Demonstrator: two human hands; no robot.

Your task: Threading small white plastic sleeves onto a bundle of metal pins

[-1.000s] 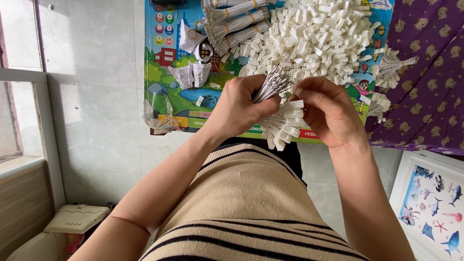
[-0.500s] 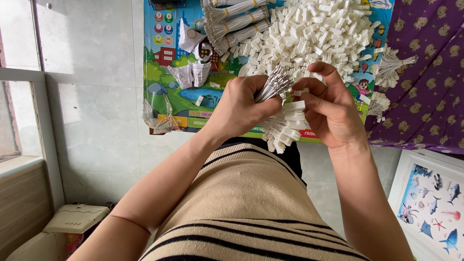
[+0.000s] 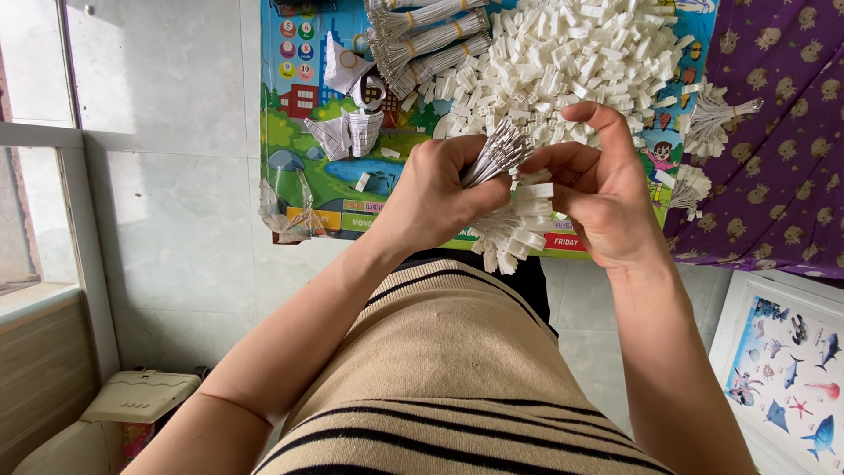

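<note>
Both hands [image 3: 527,189] still on wire bundle [image 3: 505,207] — right index finger raised.

bare forearms, beige top [image 3: 440,369] with black stripes.

Ahead of you lies a colourful picture mat [image 3: 308,167] on the pale tiled floor [image 3: 176,229]. A big heap of small white plastic pieces [image 3: 571,53] covers its far right part, and tied bundles of thin white wires [image 3: 431,35] lie just beside the heap. A crumpled clear plastic bag [image 3: 286,211] sits at the mat's near left corner. To your right you see a purple patterned cloth [image 3: 782,158] and a sea-animal poster [image 3: 782,352].
</note>
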